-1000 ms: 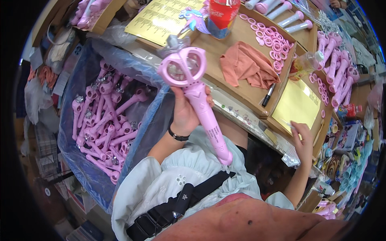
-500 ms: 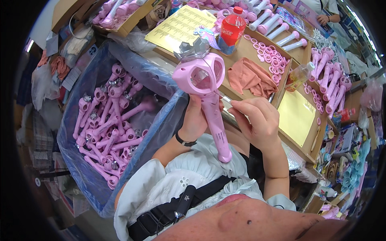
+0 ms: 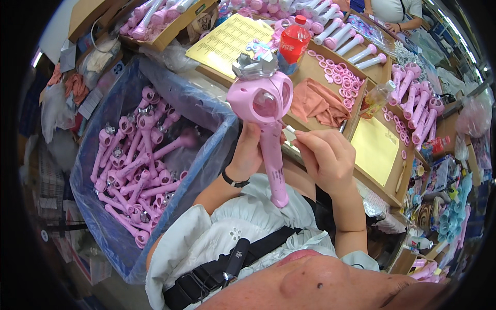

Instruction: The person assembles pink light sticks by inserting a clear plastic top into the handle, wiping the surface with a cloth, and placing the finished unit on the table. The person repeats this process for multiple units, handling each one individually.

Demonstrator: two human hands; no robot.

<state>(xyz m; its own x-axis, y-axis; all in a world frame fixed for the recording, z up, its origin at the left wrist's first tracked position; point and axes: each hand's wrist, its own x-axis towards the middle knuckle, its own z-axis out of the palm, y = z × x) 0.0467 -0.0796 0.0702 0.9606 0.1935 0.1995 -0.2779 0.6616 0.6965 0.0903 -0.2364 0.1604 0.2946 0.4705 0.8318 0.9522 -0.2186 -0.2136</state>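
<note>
Head: red-capped bottle beyond wand

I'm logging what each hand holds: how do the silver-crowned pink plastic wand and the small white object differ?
The silver-crowned pink plastic wand is mostly pink; the small white object shows white. The wand is far larger than the object's visible part. The left hand grips the wand; the right hand pinches the object. Both are held in hand.
</note>
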